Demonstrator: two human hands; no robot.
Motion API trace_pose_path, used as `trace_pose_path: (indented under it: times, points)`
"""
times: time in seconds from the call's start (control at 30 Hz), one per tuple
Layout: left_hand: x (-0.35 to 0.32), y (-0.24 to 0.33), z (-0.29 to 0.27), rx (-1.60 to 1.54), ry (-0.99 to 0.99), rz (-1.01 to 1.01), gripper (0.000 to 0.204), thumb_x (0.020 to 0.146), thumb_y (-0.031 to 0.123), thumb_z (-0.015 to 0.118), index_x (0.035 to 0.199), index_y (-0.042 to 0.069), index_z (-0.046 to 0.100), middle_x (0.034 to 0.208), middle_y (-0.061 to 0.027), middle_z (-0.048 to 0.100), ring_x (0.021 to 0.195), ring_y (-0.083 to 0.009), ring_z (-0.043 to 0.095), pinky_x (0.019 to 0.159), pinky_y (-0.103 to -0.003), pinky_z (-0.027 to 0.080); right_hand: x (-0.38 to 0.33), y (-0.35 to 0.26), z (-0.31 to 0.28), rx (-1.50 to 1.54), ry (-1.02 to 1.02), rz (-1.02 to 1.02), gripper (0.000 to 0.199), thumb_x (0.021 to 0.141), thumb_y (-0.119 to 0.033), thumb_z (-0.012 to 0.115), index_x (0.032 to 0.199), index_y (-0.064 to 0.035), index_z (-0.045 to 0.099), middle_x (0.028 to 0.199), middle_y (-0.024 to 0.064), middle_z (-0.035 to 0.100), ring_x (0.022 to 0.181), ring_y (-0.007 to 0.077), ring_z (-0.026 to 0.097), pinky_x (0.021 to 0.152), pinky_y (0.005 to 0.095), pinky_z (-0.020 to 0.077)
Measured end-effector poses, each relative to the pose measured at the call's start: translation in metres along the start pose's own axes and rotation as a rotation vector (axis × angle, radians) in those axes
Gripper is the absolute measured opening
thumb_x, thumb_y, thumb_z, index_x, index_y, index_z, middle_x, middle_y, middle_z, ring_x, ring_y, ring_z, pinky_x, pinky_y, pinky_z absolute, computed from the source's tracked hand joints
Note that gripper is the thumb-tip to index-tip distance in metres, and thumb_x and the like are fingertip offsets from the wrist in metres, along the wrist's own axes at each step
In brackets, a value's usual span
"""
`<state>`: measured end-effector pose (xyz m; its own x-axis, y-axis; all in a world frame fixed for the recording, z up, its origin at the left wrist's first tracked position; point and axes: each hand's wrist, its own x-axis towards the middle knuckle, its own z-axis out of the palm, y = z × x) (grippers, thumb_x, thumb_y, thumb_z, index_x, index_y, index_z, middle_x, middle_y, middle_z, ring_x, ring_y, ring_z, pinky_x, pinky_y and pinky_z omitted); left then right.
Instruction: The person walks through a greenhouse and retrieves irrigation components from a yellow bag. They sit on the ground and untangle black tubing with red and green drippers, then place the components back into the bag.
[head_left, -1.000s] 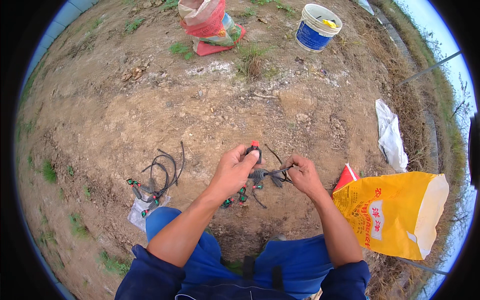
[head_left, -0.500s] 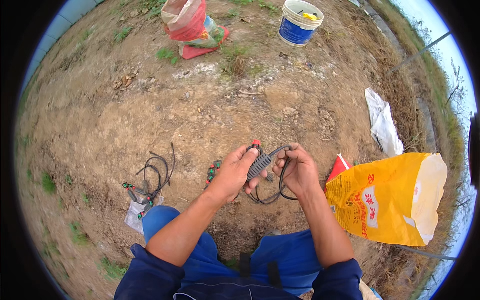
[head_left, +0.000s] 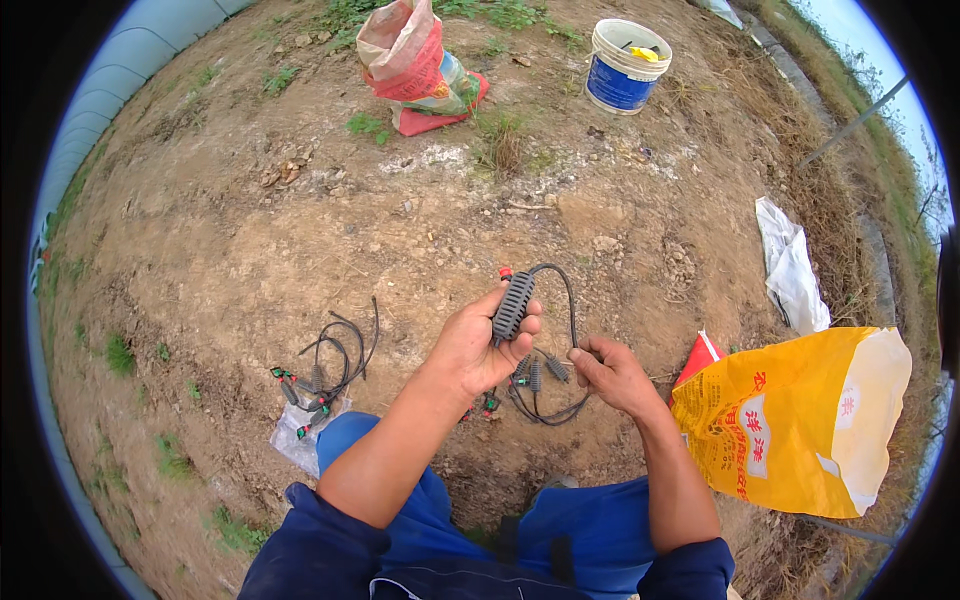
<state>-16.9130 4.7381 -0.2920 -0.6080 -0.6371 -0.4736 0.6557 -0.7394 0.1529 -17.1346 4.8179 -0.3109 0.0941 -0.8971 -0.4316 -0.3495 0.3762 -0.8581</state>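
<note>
Over the dirt in front of my knees, my left hand (head_left: 482, 345) is closed around a dark grey ribbed cylinder (head_left: 514, 308), tilted in the palm with its ridges facing up. A small red tip (head_left: 506, 272) shows beyond its far end. From there a thin black tube (head_left: 571, 300) arcs over to the right. My right hand (head_left: 615, 378) pinches this tube between thumb and fingers, lower and to the right of the cylinder. Beneath the hands lie more grey ribbed pieces (head_left: 535, 376) and looped black tubing (head_left: 548, 418), partly hidden by my left hand.
Another bundle of black tubes (head_left: 345, 365) with green and red fittings lies left, beside a clear plastic bag (head_left: 297, 440). A yellow sack (head_left: 790, 420) lies at right, near a white sheet (head_left: 790, 262). Farther off stand a red-and-white sack (head_left: 420, 75) and a white-and-blue bucket (head_left: 618, 82).
My right hand has moved away from the cylinder, down and right along the tube, which now runs in a longer arc. My left hand has turned the cylinder more upright in view.
</note>
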Motion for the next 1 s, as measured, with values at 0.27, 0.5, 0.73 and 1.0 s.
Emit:
trace_pose_path:
  times: [0.27, 0.5, 0.73, 1.0]
  points:
    - [0.003, -0.006, -0.002, 0.122, 0.047, 0.009, 0.034, 0.108, 0.031, 0.038, 0.104, 0.001, 0.053, 0.085, -0.0107, 0.064, 0.063, -0.0153, 0.064, 0.05, -0.026, 0.06, 0.003, -0.004, -0.002, 0.09, -0.022, 0.05, 0.036, 0.096, -0.024, 0.065, 0.122, 0.0001, 0.059, 0.085, 0.0056, 0.065, 0.071, 0.01, 0.058, 0.062, 0.0272, 0.0491]
    - [0.001, -0.019, 0.005, 0.72, 0.09, 0.074, 0.027, 0.106, 0.03, 0.046, 0.106, 0.004, 0.053, 0.08, -0.0095, 0.067, 0.054, -0.0117, 0.062, 0.043, -0.023, 0.052, -0.006, -0.04, 0.008, -0.374, 0.391, -0.572, 0.062, 0.082, -0.024, 0.078, 0.137, -0.0067, 0.053, 0.13, 0.0164, 0.056, 0.123, 0.0333, 0.054, 0.103, 0.0448, 0.0423]
    - [-0.004, -0.023, 0.006, 1.004, 0.008, -0.046, 0.03, 0.105, 0.029, 0.046, 0.117, 0.002, 0.056, 0.082, -0.0083, 0.069, 0.057, -0.0122, 0.065, 0.044, -0.024, 0.053, -0.019, -0.058, 0.005, -0.663, 0.218, -0.717, 0.051, 0.079, -0.026, 0.078, 0.125, -0.0107, 0.061, 0.121, 0.0129, 0.057, 0.113, 0.0321, 0.056, 0.101, 0.0472, 0.041]
    - [-0.007, 0.0, -0.003, 1.265, -0.031, 0.207, 0.023, 0.102, 0.018, 0.054, 0.111, -0.002, 0.063, 0.086, -0.0041, 0.068, 0.064, -0.0086, 0.063, 0.057, -0.025, 0.055, -0.027, -0.056, -0.006, -0.334, 0.182, -0.471, 0.03, 0.09, -0.022, 0.069, 0.113, -0.0038, 0.063, 0.095, 0.0149, 0.054, 0.084, 0.0324, 0.058, 0.071, 0.0393, 0.0477]
